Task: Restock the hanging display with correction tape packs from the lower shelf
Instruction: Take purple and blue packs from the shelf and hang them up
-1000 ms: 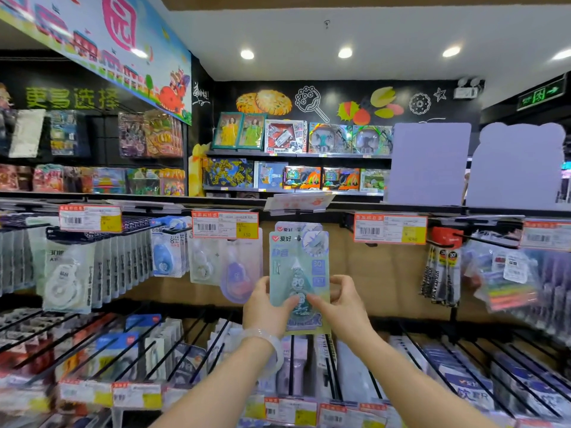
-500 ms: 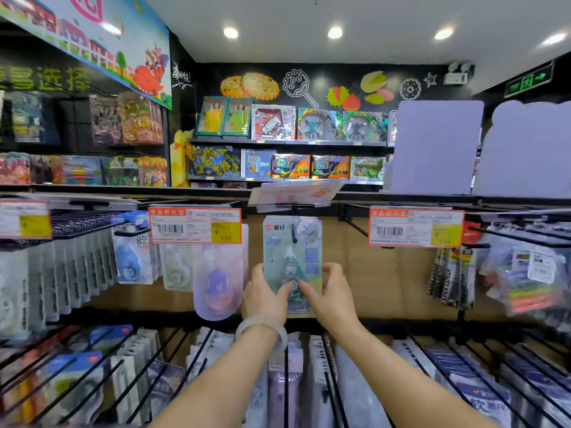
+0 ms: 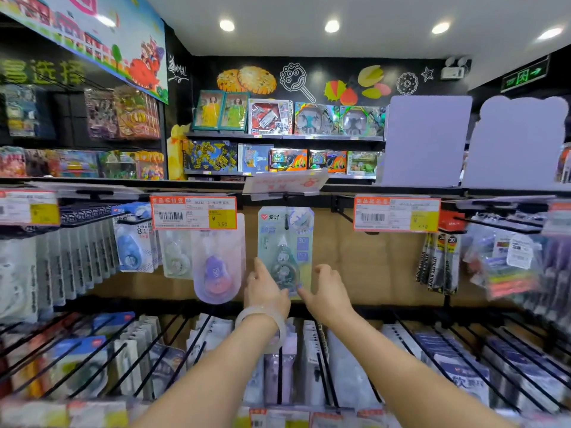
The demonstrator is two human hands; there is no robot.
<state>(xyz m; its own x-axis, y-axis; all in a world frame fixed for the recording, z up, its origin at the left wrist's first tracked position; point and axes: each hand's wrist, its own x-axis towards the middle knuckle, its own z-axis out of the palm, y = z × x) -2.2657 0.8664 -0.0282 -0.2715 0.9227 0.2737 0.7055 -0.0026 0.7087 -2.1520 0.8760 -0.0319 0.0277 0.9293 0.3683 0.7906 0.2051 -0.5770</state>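
A pale green correction tape pack (image 3: 285,239) hangs from a black hook (image 3: 288,224) in the middle of the display, under a tilted label holder. My left hand (image 3: 266,293), with a pale bangle on its wrist, lies against the pack's lower left edge with the forefinger pointing up. To the pack's lower right, my right hand (image 3: 328,293) has its thumb lifted clear while a fingertip touches the bottom corner. The lower shelf (image 3: 309,350) below holds rows of packs between black wire dividers.
Purple (image 3: 216,270) and blue (image 3: 131,245) tape packs hang to the left behind an orange price tag (image 3: 193,213). Another price tag (image 3: 397,214) and utility knife packs (image 3: 438,261) hang to the right. Bare brown backboard lies between them.
The pack went up and back onto the hook. Both hands, which pinched its lower part, have loosened; the right thumb has come off it. The view moved closer to the display.
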